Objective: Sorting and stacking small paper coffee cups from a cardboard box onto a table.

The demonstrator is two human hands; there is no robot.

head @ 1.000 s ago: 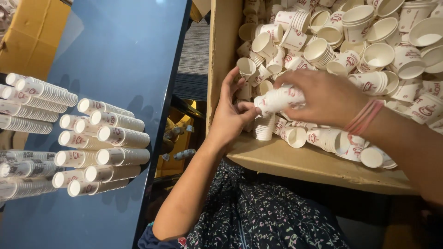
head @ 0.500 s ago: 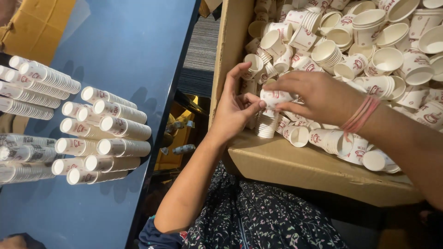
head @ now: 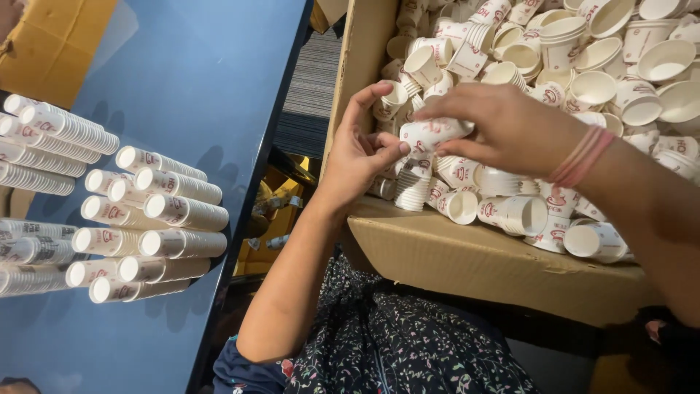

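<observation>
Both hands worked over the cardboard box (head: 467, 255) full of loose white paper cups (head: 583, 66). Right hand (head: 510, 128) had its fingers clenched around a small nested cup stack (head: 434, 135) just above the pile; left hand (head: 361, 157) pinched the stack's other end. Finished long cup stacks (head: 153, 211) lay on the blue tabletop (head: 197, 73), well apart.

White red-printed cups (head: 436, 133); brown box (head: 467, 259); blue table (head: 197, 80).
</observation>
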